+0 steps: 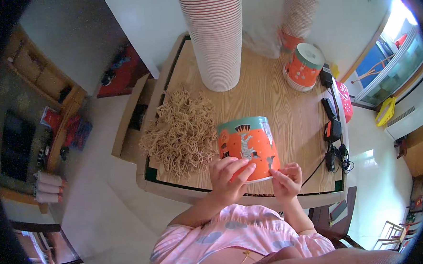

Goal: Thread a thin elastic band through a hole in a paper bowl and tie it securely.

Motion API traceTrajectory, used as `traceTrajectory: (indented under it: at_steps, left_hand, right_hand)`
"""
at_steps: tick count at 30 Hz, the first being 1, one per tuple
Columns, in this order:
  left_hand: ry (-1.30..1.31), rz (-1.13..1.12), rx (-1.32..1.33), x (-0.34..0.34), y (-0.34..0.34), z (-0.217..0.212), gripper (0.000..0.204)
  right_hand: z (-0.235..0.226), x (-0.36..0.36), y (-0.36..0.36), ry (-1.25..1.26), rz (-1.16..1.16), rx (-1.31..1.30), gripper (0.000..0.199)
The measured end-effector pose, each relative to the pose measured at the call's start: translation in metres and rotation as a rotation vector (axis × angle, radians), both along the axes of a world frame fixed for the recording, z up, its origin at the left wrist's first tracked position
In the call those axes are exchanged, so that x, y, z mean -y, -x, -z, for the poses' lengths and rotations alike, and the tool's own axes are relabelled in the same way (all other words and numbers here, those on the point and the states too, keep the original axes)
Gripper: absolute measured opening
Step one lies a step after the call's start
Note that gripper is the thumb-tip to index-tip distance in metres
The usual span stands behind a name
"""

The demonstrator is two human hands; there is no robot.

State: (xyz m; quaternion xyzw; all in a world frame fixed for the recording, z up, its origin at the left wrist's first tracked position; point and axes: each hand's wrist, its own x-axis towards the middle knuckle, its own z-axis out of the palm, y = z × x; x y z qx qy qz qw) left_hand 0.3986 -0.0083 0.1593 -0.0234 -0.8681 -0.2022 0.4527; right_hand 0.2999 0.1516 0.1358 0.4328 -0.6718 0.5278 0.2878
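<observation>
An orange paper bucket (245, 149) with a green band and printed figures lies tilted near the front edge of the table, its white rim toward me. My left hand (229, 178) grips it from the left, fingers spread over its side near the rim. At the rim's right, my right hand (286, 179) is closed, thumb and forefinger pinched together against the bucket's side. Whatever is between those fingertips is too small to make out. Beside my left hand lies a tangled heap of tan string (183, 133).
A tall stack of white-rimmed paper buckets (218, 41) rises from the wooden table (262, 100). Another stack (303, 7) leans behind it, with orange buckets (304, 70) standing upside down nearby. Black power adapters and cables (332, 130) line the right edge. An open cardboard box (132, 122) adjoins the left side.
</observation>
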Motion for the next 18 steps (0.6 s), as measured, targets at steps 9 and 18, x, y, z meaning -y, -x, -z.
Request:
traceTrajectory:
  at_steps: [9, 18]
  left_hand:
    - [0.008, 0.059, 0.021, 0.004, 0.008, 0.0, 0.037]
    - [-0.025, 0.12, 0.103, 0.002, 0.01, 0.004, 0.038]
  right_hand:
    - [-0.01, 0.001, -0.016, -0.073, -0.109, 0.125, 0.04]
    - [-0.014, -0.001, -0.015, -0.068, -0.146, 0.176, 0.034]
